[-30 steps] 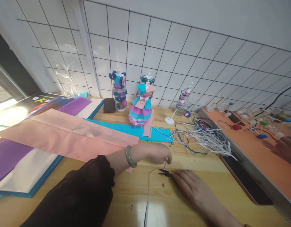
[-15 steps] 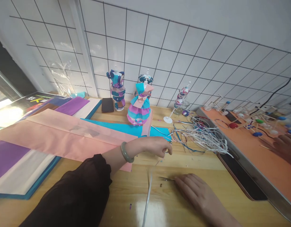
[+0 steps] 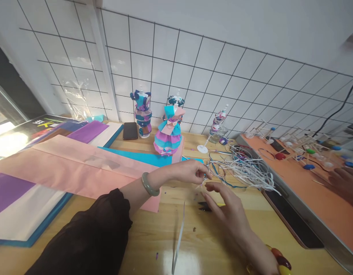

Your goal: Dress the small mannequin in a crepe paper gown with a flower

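Observation:
My left hand [image 3: 190,172] hovers above the wooden table [image 3: 153,236], its thumb and fingers pinched on a small bit I cannot make out. My right hand [image 3: 226,206] is raised just in front of it, fingers curved, fingertips close to the left hand's pinch, nothing visible in it. A white ribbon strip [image 3: 178,238] lies on the table below the hands. Small dark snips [image 3: 205,207] rest on the wood beneath the right hand. A tangle of white and blue ribbons [image 3: 245,168] lies just right of the left hand.
Pink [image 3: 70,168], blue [image 3: 142,157], purple and white paper sheets cover the left. Three dressed mini mannequins [image 3: 168,131] and a phone [image 3: 130,130] stand by the tiled wall. A dark tablet [image 3: 293,217] and an orange mat [image 3: 314,183] with another person's hand [image 3: 344,183] lie right.
My right hand has let go of the snips, lifted off the table and moved up to the left hand. My left hand has risen and shifted right, towards the ribbon tangle.

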`<state>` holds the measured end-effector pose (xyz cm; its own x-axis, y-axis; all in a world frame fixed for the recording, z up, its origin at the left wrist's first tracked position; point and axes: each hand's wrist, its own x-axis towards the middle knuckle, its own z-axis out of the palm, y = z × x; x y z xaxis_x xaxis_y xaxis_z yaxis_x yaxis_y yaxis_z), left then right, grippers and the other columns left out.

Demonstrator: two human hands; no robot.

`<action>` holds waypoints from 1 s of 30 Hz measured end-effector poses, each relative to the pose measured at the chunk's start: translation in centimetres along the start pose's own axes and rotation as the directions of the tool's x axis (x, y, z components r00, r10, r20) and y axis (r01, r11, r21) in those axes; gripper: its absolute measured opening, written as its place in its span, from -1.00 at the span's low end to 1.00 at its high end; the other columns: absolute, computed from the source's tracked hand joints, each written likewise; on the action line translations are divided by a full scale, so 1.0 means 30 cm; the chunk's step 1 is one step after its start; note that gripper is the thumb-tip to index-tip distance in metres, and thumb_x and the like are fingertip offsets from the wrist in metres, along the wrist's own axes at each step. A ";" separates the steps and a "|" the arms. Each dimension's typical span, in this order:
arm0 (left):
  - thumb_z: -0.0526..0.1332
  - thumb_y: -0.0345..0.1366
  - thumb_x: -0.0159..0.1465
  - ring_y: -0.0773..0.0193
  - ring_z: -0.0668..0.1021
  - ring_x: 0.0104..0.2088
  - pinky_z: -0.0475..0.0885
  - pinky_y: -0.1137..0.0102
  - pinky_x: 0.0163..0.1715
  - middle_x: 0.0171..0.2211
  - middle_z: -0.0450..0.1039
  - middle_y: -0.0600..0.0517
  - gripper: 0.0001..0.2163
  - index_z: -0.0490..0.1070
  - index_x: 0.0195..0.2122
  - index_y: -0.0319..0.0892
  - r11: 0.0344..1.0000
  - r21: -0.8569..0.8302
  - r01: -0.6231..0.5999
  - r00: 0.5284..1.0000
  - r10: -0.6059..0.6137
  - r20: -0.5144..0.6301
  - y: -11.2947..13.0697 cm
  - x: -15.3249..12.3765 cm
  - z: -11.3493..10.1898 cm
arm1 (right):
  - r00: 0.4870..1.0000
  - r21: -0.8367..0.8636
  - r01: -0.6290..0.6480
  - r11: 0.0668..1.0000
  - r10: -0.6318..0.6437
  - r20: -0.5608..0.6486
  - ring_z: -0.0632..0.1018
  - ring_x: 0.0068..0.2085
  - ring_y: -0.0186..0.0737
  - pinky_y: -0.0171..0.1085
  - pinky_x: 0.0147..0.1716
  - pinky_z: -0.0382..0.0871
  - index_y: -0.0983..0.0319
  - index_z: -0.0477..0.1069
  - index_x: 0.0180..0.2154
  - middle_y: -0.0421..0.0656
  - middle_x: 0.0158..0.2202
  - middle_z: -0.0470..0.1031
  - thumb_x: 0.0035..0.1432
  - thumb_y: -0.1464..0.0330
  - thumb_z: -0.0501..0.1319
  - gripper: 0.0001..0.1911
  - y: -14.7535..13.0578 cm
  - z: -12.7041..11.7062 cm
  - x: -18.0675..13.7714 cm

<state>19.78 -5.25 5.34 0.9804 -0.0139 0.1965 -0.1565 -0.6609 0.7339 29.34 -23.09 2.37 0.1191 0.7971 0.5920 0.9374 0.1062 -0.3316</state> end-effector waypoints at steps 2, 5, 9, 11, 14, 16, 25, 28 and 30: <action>0.11 -0.51 0.07 0.48 0.37 -0.49 0.21 0.58 -0.49 -0.52 0.32 0.15 -0.68 0.48 -0.17 -0.17 0.999 -0.019 0.031 0.999 -0.031 0.010 -0.001 -0.002 -0.006 | 0.998 -0.037 0.055 0.998 -0.055 -0.013 0.53 -0.27 -0.15 -0.18 -0.28 0.42 0.24 0.36 -0.19 -0.06 -0.31 0.51 0.17 0.38 0.16 -0.86 0.002 0.023 0.024; 0.13 -0.47 0.08 0.47 0.38 -0.49 0.21 0.57 -0.49 -0.51 0.36 0.14 -0.70 0.48 -0.17 -0.18 0.997 -0.032 0.071 0.997 -0.071 0.011 -0.009 -0.003 -0.015 | 0.996 -0.030 0.088 0.996 -0.089 -0.032 0.53 -0.28 -0.16 -0.19 -0.29 0.41 0.23 0.38 -0.21 -0.06 -0.32 0.52 0.20 0.44 0.11 -0.88 0.010 0.046 0.044; 0.12 -0.50 0.04 0.47 0.38 -0.49 0.21 0.57 -0.49 -0.51 0.35 0.14 -0.67 0.49 -0.18 -0.16 0.996 -0.011 0.086 0.996 -0.086 -0.023 -0.025 -0.003 -0.021 | 0.990 -0.038 0.131 0.991 -0.133 -0.049 0.53 -0.29 -0.17 -0.17 -0.27 0.40 0.20 0.40 -0.26 -0.07 -0.33 0.52 0.21 0.45 0.09 -0.87 0.024 0.061 0.044; 0.12 -0.51 0.03 0.47 0.37 -0.49 0.21 0.57 -0.50 -0.52 0.34 0.15 -0.67 0.50 -0.19 -0.16 0.997 -0.003 0.076 0.996 -0.076 -0.043 -0.032 -0.003 -0.021 | 0.983 -0.087 0.164 0.983 -0.171 -0.074 0.53 -0.28 -0.16 -0.16 -0.27 0.38 0.21 0.41 -0.24 -0.06 -0.33 0.53 0.20 0.47 0.11 -0.86 0.031 0.059 0.038; 0.13 -0.49 0.04 0.47 0.36 -0.49 0.21 0.56 -0.50 -0.51 0.34 0.14 -0.67 0.50 -0.17 -0.16 0.998 -0.004 0.070 0.995 -0.071 -0.067 -0.041 -0.003 -0.019 | 0.960 -0.177 0.250 0.952 -0.267 -0.080 0.52 -0.28 -0.15 -0.17 -0.29 0.33 0.22 0.41 -0.18 -0.05 -0.30 0.54 0.14 0.53 0.16 -0.80 0.032 0.048 0.030; 0.13 -0.47 0.05 0.46 0.37 -0.48 0.22 0.55 -0.48 -0.49 0.36 0.12 -0.68 0.50 -0.17 -0.19 0.997 -0.008 0.077 0.991 -0.077 -0.105 -0.046 -0.001 -0.018 | 0.946 -0.211 0.304 0.929 -0.321 -0.050 0.51 -0.28 -0.15 -0.17 -0.29 0.30 0.22 0.41 -0.15 -0.06 -0.29 0.55 0.11 0.56 0.18 -0.75 0.024 0.039 0.027; 0.14 -0.44 0.09 0.47 0.31 -0.51 0.21 0.53 -0.51 -0.53 0.28 0.12 -0.72 0.47 -0.16 -0.25 0.961 -0.275 0.040 0.973 -0.099 -0.206 -0.066 0.004 -0.033 | 0.947 -0.022 0.320 0.947 -0.320 0.006 0.44 -0.49 -0.29 -0.24 -0.41 0.21 0.22 0.38 -0.42 -0.19 -0.53 0.47 0.13 0.52 0.18 -0.89 -0.027 0.054 0.032; 0.16 -0.45 0.10 0.49 0.31 -0.51 0.24 0.53 -0.49 -0.52 0.26 0.14 -0.72 0.45 -0.14 -0.23 0.922 -0.386 -0.005 0.975 -0.082 -0.208 -0.080 0.007 -0.034 | 0.977 0.019 0.214 0.977 -0.215 0.014 0.48 -0.43 -0.24 -0.23 -0.40 0.29 0.21 0.36 -0.43 -0.15 -0.49 0.47 0.16 0.45 0.16 -0.89 0.003 0.070 0.023; 0.17 -0.46 0.10 0.49 0.33 -0.49 0.27 0.52 -0.45 -0.50 0.27 0.13 -0.70 0.44 -0.11 -0.22 0.898 -0.439 -0.025 0.972 -0.082 -0.221 -0.086 0.010 -0.033 | 0.995 0.095 0.101 0.990 -0.100 -0.021 0.53 -0.28 -0.17 -0.21 -0.32 0.37 0.20 0.37 -0.35 -0.08 -0.34 0.51 0.18 0.40 0.13 -0.93 0.030 0.083 0.012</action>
<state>20.36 -2.81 4.14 0.9390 0.2066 0.2751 -0.2173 -0.2639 0.9398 29.42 -21.23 0.47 0.0318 0.7700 0.6373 0.9093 0.2424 -0.3382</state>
